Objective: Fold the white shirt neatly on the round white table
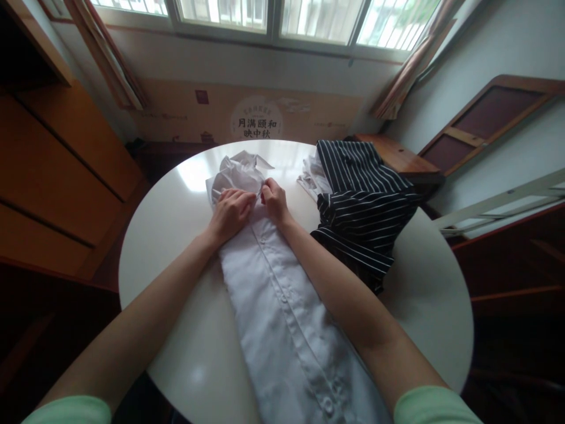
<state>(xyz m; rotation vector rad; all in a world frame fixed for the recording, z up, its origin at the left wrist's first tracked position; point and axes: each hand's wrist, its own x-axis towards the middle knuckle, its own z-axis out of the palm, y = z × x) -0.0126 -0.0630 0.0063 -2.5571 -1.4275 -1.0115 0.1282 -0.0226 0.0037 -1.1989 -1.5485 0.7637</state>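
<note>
Hands first: two of them, both bare, arms coming out of pale green sleeves. Left hand is lying knuckles-up on a white button-up shirt, fingers curled and gripping the bunched cloth near the collar. Right hand sits just beside it, almost touching, fingertips pinched onto the same bit of fabric. So both are clamped on the one shirt, neither is loose.

That shirt is smooth woven cotton-looking stuff, folded into one long narrow strip running from under the hands back toward the person's body, between the two forearms. The button placket runs down its middle, and I can count about four small round white buttons, though the far ones are hard to make out. Just beyond the fingertips the shirt turns into a crumpled, wrinkly heap.

Right of the right hand, near but not touching it, there's one dark garment with thin white stripes, piled in soft folds. A bit of another white cloth pokes out from under its near-left edge.

Everything lies on one round, glossy white table with window glare on it. Beyond the hands is a wall with a tan printed panel.
</note>
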